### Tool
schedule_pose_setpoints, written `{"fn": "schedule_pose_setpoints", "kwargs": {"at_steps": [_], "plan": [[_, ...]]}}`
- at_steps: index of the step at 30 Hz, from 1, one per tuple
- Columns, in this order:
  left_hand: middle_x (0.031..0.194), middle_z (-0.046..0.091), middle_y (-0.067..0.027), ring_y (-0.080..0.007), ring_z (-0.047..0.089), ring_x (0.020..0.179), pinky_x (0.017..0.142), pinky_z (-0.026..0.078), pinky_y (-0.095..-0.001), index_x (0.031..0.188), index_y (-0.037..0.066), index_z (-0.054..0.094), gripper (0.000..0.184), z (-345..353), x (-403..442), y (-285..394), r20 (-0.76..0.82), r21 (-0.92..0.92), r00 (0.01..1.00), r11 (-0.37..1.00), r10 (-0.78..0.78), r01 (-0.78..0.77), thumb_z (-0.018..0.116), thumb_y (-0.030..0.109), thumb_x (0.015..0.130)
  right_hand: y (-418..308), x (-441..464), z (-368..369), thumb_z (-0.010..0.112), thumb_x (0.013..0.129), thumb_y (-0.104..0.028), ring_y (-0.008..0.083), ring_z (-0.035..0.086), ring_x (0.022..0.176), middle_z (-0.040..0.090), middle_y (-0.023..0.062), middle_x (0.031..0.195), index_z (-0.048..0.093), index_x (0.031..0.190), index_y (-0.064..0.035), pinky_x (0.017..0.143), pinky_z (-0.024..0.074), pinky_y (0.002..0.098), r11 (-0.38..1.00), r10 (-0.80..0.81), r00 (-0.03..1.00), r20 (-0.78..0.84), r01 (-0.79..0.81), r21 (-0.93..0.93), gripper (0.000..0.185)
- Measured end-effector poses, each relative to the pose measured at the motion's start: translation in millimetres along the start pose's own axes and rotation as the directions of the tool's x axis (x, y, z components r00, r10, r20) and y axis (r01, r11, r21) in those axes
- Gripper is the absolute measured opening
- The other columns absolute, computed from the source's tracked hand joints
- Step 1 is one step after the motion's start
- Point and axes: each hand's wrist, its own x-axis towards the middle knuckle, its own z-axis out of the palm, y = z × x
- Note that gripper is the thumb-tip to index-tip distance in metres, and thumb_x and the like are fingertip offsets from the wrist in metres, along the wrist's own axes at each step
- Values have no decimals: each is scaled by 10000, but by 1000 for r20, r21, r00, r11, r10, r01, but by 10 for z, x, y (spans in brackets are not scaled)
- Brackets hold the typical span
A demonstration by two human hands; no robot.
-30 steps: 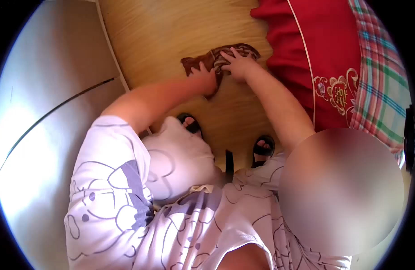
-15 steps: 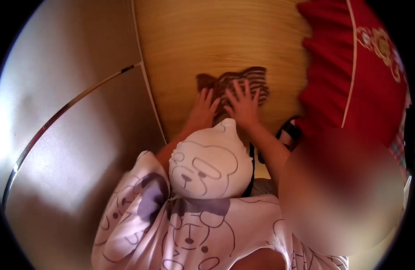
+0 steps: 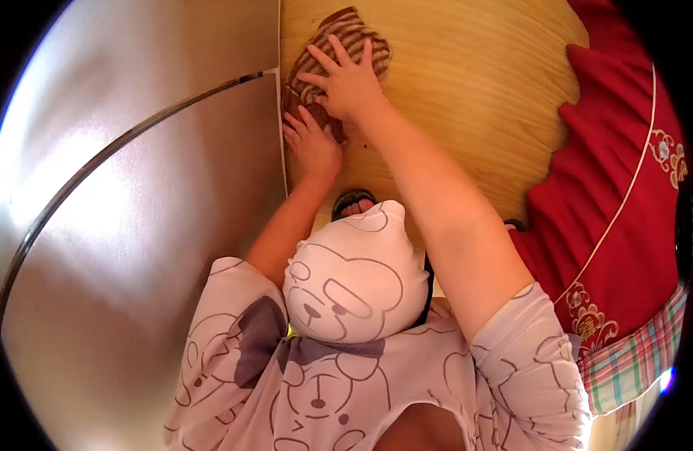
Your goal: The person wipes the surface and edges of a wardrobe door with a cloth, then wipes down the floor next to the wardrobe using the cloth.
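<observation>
A brown cloth with light stripes (image 3: 349, 22) lies crumpled on the wood-grain floor (image 3: 467, 98), close to the foot of the grey panel. My right hand (image 3: 350, 86) presses flat on its striped part with the fingers spread. Lower and to the left, my left hand (image 3: 314, 150) rests on the plain dark brown end, fingers stretched forward and slightly apart. Parts of the cloth are hidden beneath both hands.
A shiny grey panel (image 3: 136, 225) with a curved metal strip (image 3: 136, 137) stands along the left. Red embroidered fabric (image 3: 602, 165) hangs in folds on the right, above a plaid cloth (image 3: 636, 357). My sandalled foot (image 3: 354, 204) shows between my arms.
Both hands and the cloth have moved forward and left, up against the grey panel's edge. My right arm is stretched further out. The view has shifted, and the cloth lies more lengthwise.
</observation>
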Motion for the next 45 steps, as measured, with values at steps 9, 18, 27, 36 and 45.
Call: {"fn": "schedule_pose_setpoints", "kwargs": {"at_steps": [9, 18, 27, 36, 45], "plan": [[1487, 71, -330, -499, 41, 1380, 1118, 109, -546, 1399, -77, 253, 664, 107, -434, 32, 72, -21, 972, 975, 222, -221, 565, 213, 889, -21, -1132, 236, 545, 901, -311, 295, 163, 1417, 225, 14, 1534, 444, 1376, -286, 1048, 148, 679, 991, 47, 998, -33, -42, 123, 486], [1475, 108, -337, -476, 85, 1383, 1135, 101, -513, 1412, -66, 201, 600, -463, 1170, 467, -179, 46, 941, 958, 287, -283, 453, 224, 951, 466, 156, -197, 351, 987, -381, 282, 59, 1439, 126, -3, 1562, 289, 1461, -270, 1103, 93, 623, 974, 211, 973, -96, -218, -64, 491], [1500, 63, -299, -449, 48, 1399, 1146, 60, -495, 1419, -64, 195, 598, -441, 999, 508, -202, 105, 959, 978, 199, -181, 446, 207, 949, 404, 66, -240, 330, 980, -442, 272, 65, 1440, 130, 7, 1562, 260, 1470, -268, 1113, 93, 606, 991, 115, 992, -48, -118, -66, 525], [1509, 117, -267, -425, 97, 1398, 1146, 104, -473, 1446, -4, 214, 606, -665, 1954, 977, -307, 46, 939, 988, 155, -148, 414, 301, 961, 1015, 839, -799, 338, 981, -432, 305, 60, 1436, 115, 69, 1562, 240, 1481, -226, 1133, 62, 552, 987, 158, 985, 73, -156, -42, 550], [1477, 230, -266, -440, 170, 1376, 1132, 138, -497, 1376, -26, 372, 649, -205, 223, 777, -3, 179, 847, 834, 531, -522, 562, 328, 866, 572, -875, -45, 492, 911, -435, 304, 135, 1420, 210, 43, 1536, 416, 1394, -191, 1096, 122, 613, 951, 296, 945, -138, -277, 138, 546]]}}
